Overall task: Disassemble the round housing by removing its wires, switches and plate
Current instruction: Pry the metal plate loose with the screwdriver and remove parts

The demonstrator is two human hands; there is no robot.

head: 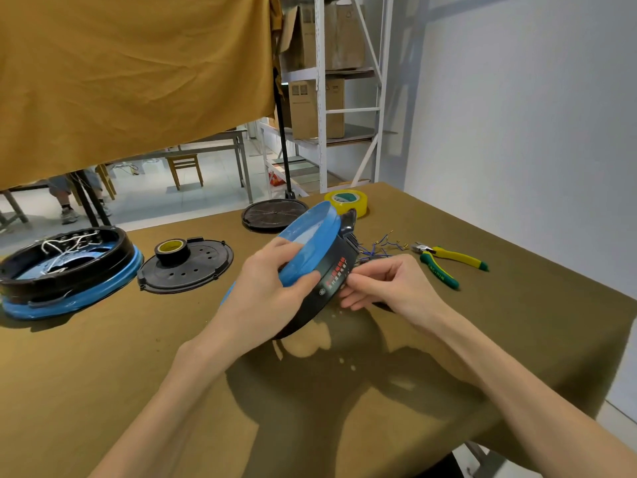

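A round black housing with a blue rim is tilted up on its edge above the table. My left hand grips its blue rim, thumb on the outside and fingers curled over the edge. My right hand pinches at the black side wall beside the red lettering; what its fingertips hold is hidden. Thin blue and yellow wires trail out from behind the housing onto the table.
A second housing with white wires inside sits far left. A black plate carries a roll of black tape. Another black plate, yellow tape and green-yellow cutters lie behind and right. The olive table ends at right.
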